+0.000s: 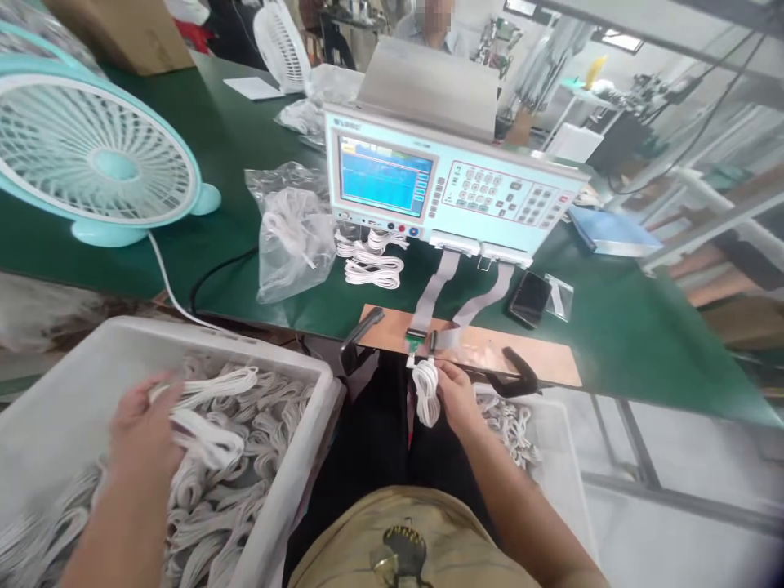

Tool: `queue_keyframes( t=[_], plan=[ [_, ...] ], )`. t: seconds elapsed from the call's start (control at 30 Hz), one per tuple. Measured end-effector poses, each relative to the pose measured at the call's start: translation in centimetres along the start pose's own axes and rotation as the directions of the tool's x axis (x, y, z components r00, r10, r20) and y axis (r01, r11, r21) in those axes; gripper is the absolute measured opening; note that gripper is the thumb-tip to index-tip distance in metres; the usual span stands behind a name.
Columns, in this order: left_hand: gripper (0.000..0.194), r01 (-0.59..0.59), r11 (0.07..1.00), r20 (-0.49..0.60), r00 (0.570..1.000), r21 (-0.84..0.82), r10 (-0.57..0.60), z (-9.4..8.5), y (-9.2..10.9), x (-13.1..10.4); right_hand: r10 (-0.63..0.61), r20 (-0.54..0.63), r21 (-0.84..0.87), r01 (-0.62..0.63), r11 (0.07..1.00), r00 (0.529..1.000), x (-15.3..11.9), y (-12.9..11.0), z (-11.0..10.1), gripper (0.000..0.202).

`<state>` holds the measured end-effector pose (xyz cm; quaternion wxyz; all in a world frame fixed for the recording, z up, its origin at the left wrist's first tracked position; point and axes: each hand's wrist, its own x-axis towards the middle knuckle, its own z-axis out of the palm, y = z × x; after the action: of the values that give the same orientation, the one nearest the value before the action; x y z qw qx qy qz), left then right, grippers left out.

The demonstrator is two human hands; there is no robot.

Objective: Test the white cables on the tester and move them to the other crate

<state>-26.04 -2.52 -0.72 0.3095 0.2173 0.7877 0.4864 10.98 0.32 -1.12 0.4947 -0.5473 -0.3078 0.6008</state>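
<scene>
My left hand (145, 423) is closed around bundled white cables (211, 439), raised over a large white bin (315, 371) of similar coiled cables. At the table's front edge, my right hand (454, 394) pinches a coiled white cable (426, 395) near its upper end. That coil hangs below a small green circuit board (414, 345), with one white plug at the board. The fingertips are partly hidden by the coil. Grey ribbon cables (436, 290) run from the board area up to a tester (490, 204) with a lit blue screen.
Black clamps (520, 376) hold a copper-coloured strip (545, 357) to the green table. A phone (530, 299), bagged cables (294, 233), loose coils (373, 265) and a turquoise fan (110, 155) stand or lie there. A second bin (567, 441) is below right. A person (432, 33) sits behind the tester.
</scene>
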Motion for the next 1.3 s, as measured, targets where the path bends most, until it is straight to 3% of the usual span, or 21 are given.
queue_keyframes(
  t=[0.07,0.1,0.17,0.23,0.27,0.37,0.43,0.5,0.63,0.73,0.8,0.83,0.9,0.93,1.0,1.07,1.13,1.17,1.23,1.3],
  plan=[
    [0.033,-0.038,0.999,0.192,0.981,0.001,0.037,0.5,2.5,-2.5,-0.003,-0.012,0.014,0.003,1.0,1.0,-0.1,0.0,0.1,0.024],
    [0.034,-0.067,0.997,0.315,0.947,0.025,0.056,1.5,3.4,-3.9,-0.006,-0.022,0.013,0.006,1.0,1.0,-0.2,0.0,0.2,0.025],
    [0.034,-0.131,0.99,0.573,0.816,0.055,0.076,5.0,4.4,-6.7,-0.012,-0.037,0.006,0.012,1.0,0.999,-0.2,0.0,0.3,0.027],
    [0.036,-0.182,0.983,0.76,0.644,0.04,0.089,9.5,4.7,-9.1,-0.026,-0.046,0.005,0.027,1.0,0.999,-0.2,0.0,0.3,0.029],
    [0.037,-0.182,0.983,0.812,0.577,0.02,0.09,11.8,4.6,-10.1,-0.034,-0.047,0.007,0.034,0.999,0.998,-0.2,0.0,0.3,0.029],
    [0.038,-0.14,0.989,0.855,0.505,-0.053,0.118,17.4,4.3,-11.9,-0.057,-0.05,0.007,0.057,0.998,0.997,0.0,0.1,0.2,0.03],
    [0.036,-0.099,0.991,0.854,0.506,-0.085,0.124,19.4,4.1,-12.6,-0.071,-0.053,-0.007,0.07,0.997,0.996,0.2,0.2,0.3,0.03],
    [0.035,-0.081,0.99,0.835,0.532,-0.112,0.138,20.0,3.8,-13.2,-0.09,-0.058,-0.04,0.088,0.995,0.994,0.1,0.5,0.5,0.03],
    [0.034,-0.094,0.985,0.808,0.564,-0.142,0.17,19.1,2.3,-14.7,-0.109,-0.012,-0.148,0.106,0.983,0.994,-1.0,0.6,0.2,0.029],
    [0.035,0.039,0.995,0.818,0.573,-0.093,0.054,17.9,0.9,-15.8,-0.073,0.104,-0.316,0.102,0.943,0.992,-2.5,-0.5,-3.0,0.027],
    [0.035,0.152,0.985,0.818,0.575,-0.081,-0.021,17.5,0.3,-16.4,-0.036,0.174,-0.53,0.125,0.839,0.984,-3.5,-1.7,-6.5,0.025],
    [0.034,0.185,0.979,0.822,0.568,-0.083,-0.037,17.4,0.1,-16.6,-0.047,0.156,-0.66,0.139,0.738,0.987,-4.0,-2.4,-8.1,0.025],
    [0.032,0.18,0.979,0.843,0.537,-0.092,-0.019,17.4,0.2,-17.2,-0.127,0.058,-0.812,0.121,0.571,0.99,-4.9,-3.3,-10.5,0.02],
    [0.031,0.146,0.984,0.857,0.515,-0.098,0.009,17.6,0.4,-17.5,-0.163,0.04,-0.832,0.123,0.541,0.986,-5.3,-3.5,-10.9,0.019],
    [0.029,0.037,0.992,0.884,0.458,-0.12,0.09,17.8,1.1,-18.4,-0.142,0.129,-0.764,0.19,0.617,0.981,-6.1,-3.2,-10.2,0.025],
    [0.026,-0.098,0.982,0.899,0.396,-0.162,0.188,17.9,1.9,-19.2,-0.041,0.304,-0.577,0.218,0.787,0.952,-6.6,-2.2,-8.1,0.032],
    [0.022,-0.231,0.95,0.894,0.347,-0.211,0.283,17.7,2.4,-19.6,0.027,0.381,-0.4,0.138,0.906,0.924,-6.8,-1.0,-6.0,0.039],
    [0.02,-0.285,0.931,0.883,0.342,-0.227,0.32,17.5,2.5,-19.6,0.038,0.38,-0.356,0.108,0.928,0.924,-6.8,-0.4,-5.4,0.042],
    [0.021,-0.331,0.915,0.846,0.396,-0.231,0.357,17.0,2.3,-19.1,-0.019,0.347,-0.39,0.163,0.906,0.938,-6.7,0.5,-5.0,0.043],
    [0.026,-0.272,0.942,0.821,0.478,-0.198,0.311,16.5,1.8,-18.2,-0.175,0.343,-0.535,0.345,0.771,0.923,-6.4,0.9,-5.6,0.039]
  ],
)
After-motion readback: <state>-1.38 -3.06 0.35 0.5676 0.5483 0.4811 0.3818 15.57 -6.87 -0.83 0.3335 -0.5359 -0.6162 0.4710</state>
